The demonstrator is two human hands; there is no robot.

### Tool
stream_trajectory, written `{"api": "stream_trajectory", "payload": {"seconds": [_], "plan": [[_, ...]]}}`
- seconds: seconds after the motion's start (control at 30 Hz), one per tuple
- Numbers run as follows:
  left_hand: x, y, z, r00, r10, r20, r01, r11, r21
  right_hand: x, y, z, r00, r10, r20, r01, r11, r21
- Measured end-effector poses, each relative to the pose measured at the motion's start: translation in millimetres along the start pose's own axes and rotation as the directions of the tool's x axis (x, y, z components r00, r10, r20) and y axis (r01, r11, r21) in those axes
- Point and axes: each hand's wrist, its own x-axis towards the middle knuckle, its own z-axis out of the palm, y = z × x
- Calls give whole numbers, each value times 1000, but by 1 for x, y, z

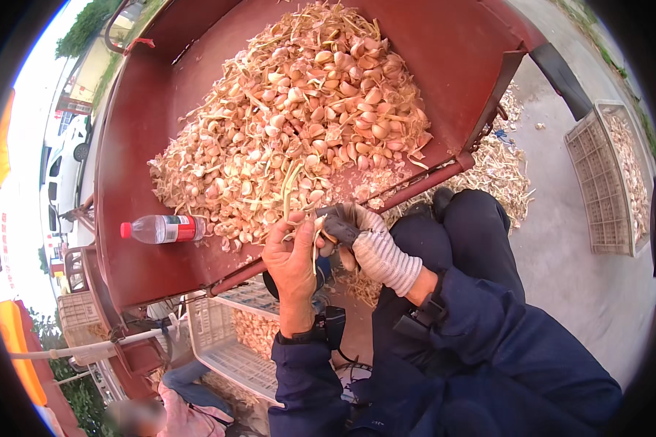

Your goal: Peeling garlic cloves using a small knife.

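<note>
Both my hands meet at the near edge of a red metal cart bed [142, 267], in front of a large heap of garlic cloves [306, 120] mixed with dry skins and stems. My left hand [295, 251] is bare and pinches a piece of garlic with a pale stem [315, 257] between thumb and fingers. My right hand [372, 240], in a pale knitted glove with dark finger covers, meets it at the garlic. Its fingers are curled around something small that they mostly hide; whether it is a tool cannot be told.
A plastic bottle with a red cap [158, 229] lies left of the heap. Below the cart is a plastic crate [218, 349] holding garlic. Another crate [601, 185] stands at the right, past a pile of stems and skins [492, 175]. A person [186, 409] is at lower left.
</note>
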Motion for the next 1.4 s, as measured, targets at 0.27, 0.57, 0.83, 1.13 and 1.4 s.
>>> {"api": "stream_trajectory", "payload": {"seconds": [0.27,0.57,0.83,1.13,1.4], "plan": [[-6,-7,-1,999,-3,52,-6,985,171,-2,-5,-1,995,72,-63,-70,997,33],[-45,1,-29,964,-259,-57,241,946,-217,-7,-7,-18,981,65,-182,-15,964,266],[-96,-64,-71,958,-100,270,-189,492,850,-10,6,-9,986,140,-94,-113,961,253],[-44,5,-7,977,179,120,-212,708,674,-17,6,-13,967,254,-24,-254,950,-181],[-55,-2,-18,977,57,204,-184,711,679,-22,-7,-4,948,309,-72,-312,867,-390]]}}
